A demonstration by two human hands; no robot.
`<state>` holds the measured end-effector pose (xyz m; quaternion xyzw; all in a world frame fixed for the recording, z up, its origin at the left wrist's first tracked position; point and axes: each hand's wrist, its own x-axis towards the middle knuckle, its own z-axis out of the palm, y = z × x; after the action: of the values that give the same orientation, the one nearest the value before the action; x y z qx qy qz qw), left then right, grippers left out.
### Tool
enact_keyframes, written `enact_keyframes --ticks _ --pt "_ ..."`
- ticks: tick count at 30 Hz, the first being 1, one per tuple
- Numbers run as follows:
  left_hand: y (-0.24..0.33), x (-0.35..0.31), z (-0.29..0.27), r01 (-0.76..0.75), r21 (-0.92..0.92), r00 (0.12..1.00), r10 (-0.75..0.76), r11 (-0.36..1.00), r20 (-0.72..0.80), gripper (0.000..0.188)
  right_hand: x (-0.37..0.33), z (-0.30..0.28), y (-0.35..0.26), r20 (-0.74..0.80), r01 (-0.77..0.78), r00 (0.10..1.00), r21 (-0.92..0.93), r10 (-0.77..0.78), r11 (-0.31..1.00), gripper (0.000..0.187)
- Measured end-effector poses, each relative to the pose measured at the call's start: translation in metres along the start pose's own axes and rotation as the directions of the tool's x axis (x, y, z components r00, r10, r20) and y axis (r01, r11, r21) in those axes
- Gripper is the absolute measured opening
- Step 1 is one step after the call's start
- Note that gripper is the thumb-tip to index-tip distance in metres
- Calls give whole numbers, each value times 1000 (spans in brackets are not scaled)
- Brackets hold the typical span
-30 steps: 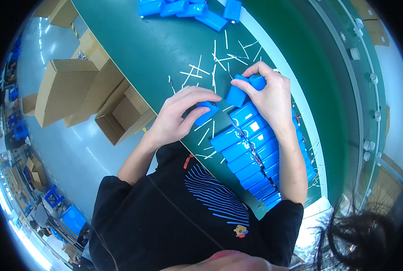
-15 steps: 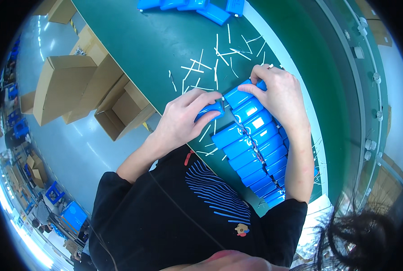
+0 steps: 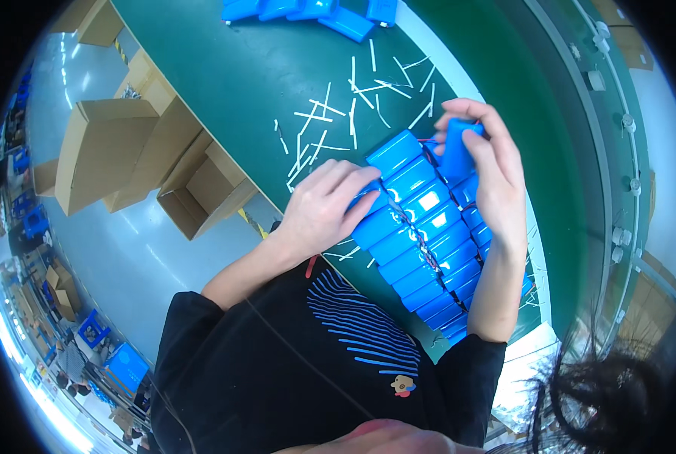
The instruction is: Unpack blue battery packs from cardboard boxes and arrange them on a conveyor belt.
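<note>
Blue shrink-wrapped battery packs (image 3: pixel 417 247) lie overlapping in rows on the green table, with thin dark and red wires (image 3: pixel 429 257) running along the seam between rows. My left hand (image 3: pixel 327 203) is closed around a battery pack (image 3: pixel 366 198) at the far end of the left row; the fingers cover much of it. In my right hand (image 3: pixel 493 155) another battery pack (image 3: pixel 457 151) is tilted up beside the far end of the rows, thumb on one side and fingers behind. A reddish wire shows near it. Between my hands lies the middle row's far pack (image 3: pixel 395 153).
Thin white strips (image 3: pixel 353 91) are scattered over the green table (image 3: pixel 224 83) beyond my hands. More blue packs (image 3: pixel 300 7) lie at the far edge of view. Open cardboard boxes (image 3: pixel 202 189) stand left of the table. A pale rail (image 3: pixel 459 68) borders its right side.
My right hand has moved right, away from the middle row's far pack, and now holds a tilted pack. My left hand has brought its pack down to the left row's far end.
</note>
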<state>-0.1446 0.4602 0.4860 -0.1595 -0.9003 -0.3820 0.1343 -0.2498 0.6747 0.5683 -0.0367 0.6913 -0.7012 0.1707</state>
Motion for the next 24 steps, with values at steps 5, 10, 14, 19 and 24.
enact_keyframes --ticks 5,10,14,19,24 --pt "2 -1 -26 241 -53 929 -214 969 302 36 -25 19 -5 136 81 989 -104 -67 991 25" --pt "-2 15 -36 27 -119 999 -32 993 -35 41 -26 29 4 259 458 888 -567 -379 685 27" --pt "1 13 -29 67 -299 988 -104 952 -110 44 -30 54 8 174 310 950 -410 -260 858 24" --pt "-6 -3 -38 164 -355 980 -192 920 -45 40 -21 43 24 213 274 957 -464 -195 842 19" --pt "-9 -10 -23 94 -45 995 -95 995 -15 36 -17 38 25 261 337 940 -593 -221 731 12"
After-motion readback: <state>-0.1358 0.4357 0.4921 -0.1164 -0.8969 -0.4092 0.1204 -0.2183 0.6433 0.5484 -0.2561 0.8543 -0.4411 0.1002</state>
